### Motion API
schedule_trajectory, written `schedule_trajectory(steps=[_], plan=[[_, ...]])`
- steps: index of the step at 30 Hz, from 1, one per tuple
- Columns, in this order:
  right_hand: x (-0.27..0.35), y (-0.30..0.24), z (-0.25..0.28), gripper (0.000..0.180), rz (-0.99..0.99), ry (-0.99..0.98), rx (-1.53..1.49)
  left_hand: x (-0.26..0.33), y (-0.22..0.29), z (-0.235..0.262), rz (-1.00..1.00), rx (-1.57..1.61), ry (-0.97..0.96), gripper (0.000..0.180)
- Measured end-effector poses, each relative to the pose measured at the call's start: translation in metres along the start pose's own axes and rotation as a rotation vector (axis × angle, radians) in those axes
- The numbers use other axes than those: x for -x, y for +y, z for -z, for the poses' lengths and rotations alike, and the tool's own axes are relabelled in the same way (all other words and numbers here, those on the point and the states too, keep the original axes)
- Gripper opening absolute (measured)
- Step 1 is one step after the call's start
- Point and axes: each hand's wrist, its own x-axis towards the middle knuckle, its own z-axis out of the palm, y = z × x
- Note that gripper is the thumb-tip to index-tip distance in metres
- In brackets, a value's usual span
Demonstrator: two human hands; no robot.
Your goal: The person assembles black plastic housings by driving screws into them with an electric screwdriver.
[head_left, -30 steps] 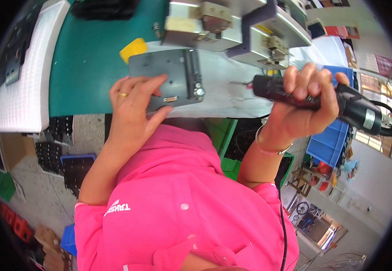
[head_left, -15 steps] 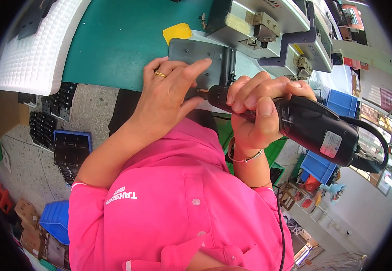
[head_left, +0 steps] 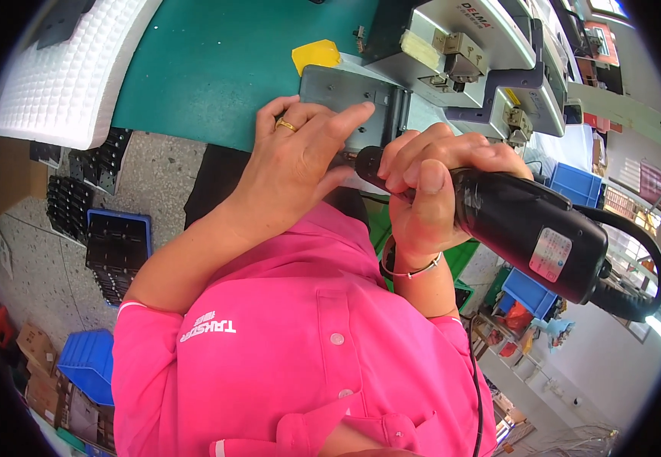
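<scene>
My right hand [head_left: 437,164] is wrapped round a black corded electric screwdriver [head_left: 517,217], which tilts so that its narrow nose points left at the work. My left hand [head_left: 292,164] lies over the near left part of a dark grey metal panel [head_left: 345,85] and holds it, with the index finger stretched across its face and the thumb beside the screwdriver's nose. Small holes or screws dot the panel, and a raised edge runs along its right side. The screwdriver's tip sits between my left thumb and index finger, largely hidden.
Grey metal machines [head_left: 452,57] stand right of the panel on the green table [head_left: 208,76]. A yellow piece [head_left: 316,55] lies behind the panel. White foam [head_left: 79,76] covers the table's left end. Blue bins [head_left: 90,365] and trays of black parts [head_left: 119,240] stand on the floor.
The panel, both hands and the table's things appear slightly further right and lower in the picture. The screwdriver's rear end has dropped a little; both hands keep their hold.
</scene>
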Motion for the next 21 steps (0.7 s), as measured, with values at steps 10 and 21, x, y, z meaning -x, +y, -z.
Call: schedule_trajectory(steps=[10, 21], plan=[[0.0, 0.0, 0.0, 0.034, 0.034, 0.008, 0.059, -0.02, -0.008, 0.028, -0.032, -0.224, -0.149, 0.09], [0.014, -0.03, 0.004, 0.034, -0.087, 0.303, -0.222, -0.02, -0.007, 0.038, -0.087, -0.265, -0.266, 0.084]])
